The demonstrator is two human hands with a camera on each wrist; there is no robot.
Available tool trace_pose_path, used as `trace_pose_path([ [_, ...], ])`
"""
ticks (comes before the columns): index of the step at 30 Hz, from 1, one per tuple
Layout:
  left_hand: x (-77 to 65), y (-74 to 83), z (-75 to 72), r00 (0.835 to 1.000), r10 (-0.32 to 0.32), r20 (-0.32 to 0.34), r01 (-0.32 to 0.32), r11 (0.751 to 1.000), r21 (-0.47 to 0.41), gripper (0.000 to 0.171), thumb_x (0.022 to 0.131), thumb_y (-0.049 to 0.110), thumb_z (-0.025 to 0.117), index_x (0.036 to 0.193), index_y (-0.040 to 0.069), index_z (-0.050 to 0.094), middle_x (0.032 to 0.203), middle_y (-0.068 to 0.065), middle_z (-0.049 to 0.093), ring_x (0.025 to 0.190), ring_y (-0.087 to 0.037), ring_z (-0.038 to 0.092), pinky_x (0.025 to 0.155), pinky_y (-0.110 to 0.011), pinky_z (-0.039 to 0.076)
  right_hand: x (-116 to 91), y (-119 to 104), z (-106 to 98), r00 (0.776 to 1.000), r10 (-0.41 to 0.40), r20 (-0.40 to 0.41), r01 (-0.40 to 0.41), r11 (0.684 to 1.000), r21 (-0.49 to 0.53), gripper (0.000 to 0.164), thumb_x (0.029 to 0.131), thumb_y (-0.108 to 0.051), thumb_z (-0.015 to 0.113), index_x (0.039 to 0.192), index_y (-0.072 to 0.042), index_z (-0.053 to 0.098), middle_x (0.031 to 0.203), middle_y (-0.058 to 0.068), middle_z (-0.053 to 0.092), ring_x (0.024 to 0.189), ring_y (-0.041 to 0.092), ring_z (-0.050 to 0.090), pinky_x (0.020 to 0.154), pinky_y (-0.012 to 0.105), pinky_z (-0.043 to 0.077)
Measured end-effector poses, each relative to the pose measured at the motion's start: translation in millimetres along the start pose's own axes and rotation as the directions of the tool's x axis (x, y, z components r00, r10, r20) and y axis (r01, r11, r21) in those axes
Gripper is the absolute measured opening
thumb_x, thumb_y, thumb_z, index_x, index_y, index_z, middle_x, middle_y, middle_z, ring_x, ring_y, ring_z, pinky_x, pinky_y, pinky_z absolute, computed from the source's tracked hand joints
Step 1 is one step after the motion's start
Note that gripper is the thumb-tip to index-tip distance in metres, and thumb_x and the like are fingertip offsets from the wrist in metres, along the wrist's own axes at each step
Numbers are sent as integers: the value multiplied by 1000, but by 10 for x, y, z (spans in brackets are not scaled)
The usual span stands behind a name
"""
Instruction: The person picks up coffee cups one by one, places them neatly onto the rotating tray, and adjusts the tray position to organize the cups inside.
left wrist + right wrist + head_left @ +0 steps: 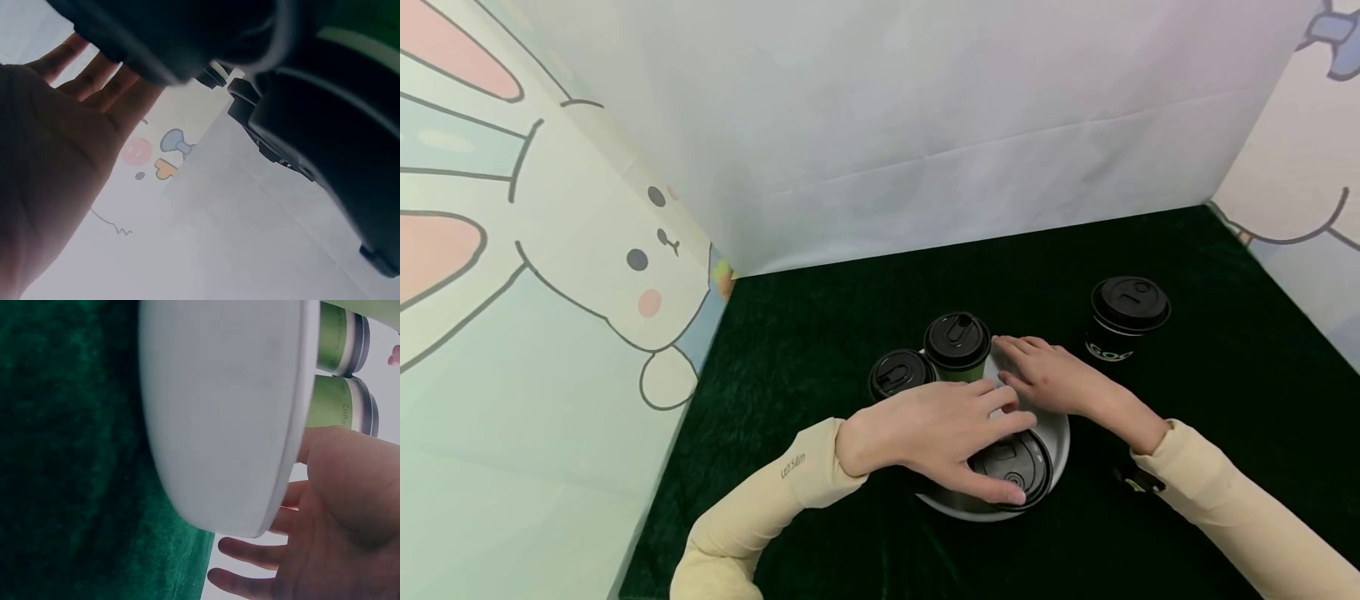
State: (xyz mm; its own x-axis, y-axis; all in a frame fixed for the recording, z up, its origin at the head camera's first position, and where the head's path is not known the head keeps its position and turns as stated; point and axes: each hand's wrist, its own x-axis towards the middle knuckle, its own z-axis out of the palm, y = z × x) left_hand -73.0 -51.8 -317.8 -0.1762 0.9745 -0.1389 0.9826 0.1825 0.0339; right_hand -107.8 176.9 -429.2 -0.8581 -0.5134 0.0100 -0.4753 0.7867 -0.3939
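Observation:
In the head view my left hand (940, 423) reaches across the nearest black-lidded cup (1028, 462), thumb and fingers spread over its lid. The left wrist view shows that hand's fingers extended, their tips hidden behind dark lids. This cup stands in a round white tray (1061, 450) with raised sides. My right hand (1052, 377) is at the tray's far right rim, fingers extended; the right wrist view has thumb and some fingers overlapped by the rim. Two more lidded cups with green sides, a rear one (958, 337) and a left one (898, 372), stand beyond my left hand.
A separate black cup (1127, 307) with white lettering stands on the dark green cloth (805, 333), right of the tray. A white wall (925, 125) closes off the back; printed cartoon panels (587, 233) line the sides.

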Motion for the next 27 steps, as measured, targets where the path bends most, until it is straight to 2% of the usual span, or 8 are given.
trace_pose_path([
  [3, 29, -38, -35, 999, 34, -39, -33, 999, 33, 69, 97, 68, 43, 146, 19, 49, 138, 2, 51, 114, -8, 51, 100, -22, 43, -44, -5, 11, 1000, -24, -11, 24, 999, -22, 64, 103, -31, 57, 153, 1, 35, 153, 24, 42, 133, 48, 44, 95, 64, 44],
  [7, 88, -94, -114, 992, 83, -98, -74, 993, 90, 57, 102, 59, 44, 141, 19, 55, 132, 4, 56, 111, -10, 55, 98, -24, 44, -119, 9, 19, 997, -61, -36, 60, 997, -44, 68, 100, -29, 64, 152, 2, 35, 152, 24, 42, 131, 49, 46, 92, 63, 47],
  [11, 150, -147, -226, 980, 114, -162, -85, 981, 176, 43, 108, 44, 39, 135, 19, 60, 127, 2, 60, 111, -13, 57, 96, -27, 45, -214, 23, 19, 995, -79, -55, 77, 996, -45, 61, 99, -24, 64, 150, 0, 41, 149, 22, 46, 128, 49, 48, 91, 64, 47],
  [14, 210, -191, -305, 970, 121, -210, -71, 970, 232, 39, 109, 37, 37, 130, 19, 63, 124, 2, 62, 110, -15, 58, 94, -29, 47, -298, 14, 14, 995, -61, -77, 59, 998, -23, 50, 98, -21, 63, 144, -4, 50, 142, 19, 52, 125, 48, 49, 90, 63, 47],
  [17, 282, -237, -367, 960, 119, -254, -53, 966, 254, 37, 108, 36, 38, 129, 19, 65, 120, 2, 62, 103, -14, 58, 89, -29, 48, -359, -7, 11, 992, -38, -117, 38, 999, 2, 41, 99, -20, 63, 137, -7, 57, 133, 14, 58, 117, 40, 55, 83, 56, 51],
  [21, 387, -302, -432, 954, 105, -282, -29, 965, 262, 38, 107, 37, 40, 130, 17, 64, 120, 1, 62, 101, -15, 58, 87, -28, 47, -410, -46, 19, 989, -33, -146, 29, 999, -32, 48, 102, -27, 58, 145, -8, 50, 143, 14, 52, 120, 37, 53, 79, 52, 52],
  [23, 453, -336, -464, 951, 94, -296, -12, 964, 267, 38, 107, 36, 40, 131, 17, 63, 121, 0, 61, 101, -15, 58, 87, -28, 46, -445, -60, 27, 987, -32, -155, 24, 998, -56, 53, 103, -31, 58, 148, -8, 44, 145, 16, 51, 123, 39, 52, 81, 55, 52],
  [27, 628, -412, -522, 937, 73, -341, 27, 960, 280, 41, 107, 38, 40, 134, 16, 62, 124, -2, 61, 103, -16, 59, 85, -28, 47, -539, -60, 57, 988, 16, -156, -23, 999, -48, 57, 102, -35, 59, 148, -6, 42, 138, 17, 57, 117, 42, 57, 81, 59, 51],
])
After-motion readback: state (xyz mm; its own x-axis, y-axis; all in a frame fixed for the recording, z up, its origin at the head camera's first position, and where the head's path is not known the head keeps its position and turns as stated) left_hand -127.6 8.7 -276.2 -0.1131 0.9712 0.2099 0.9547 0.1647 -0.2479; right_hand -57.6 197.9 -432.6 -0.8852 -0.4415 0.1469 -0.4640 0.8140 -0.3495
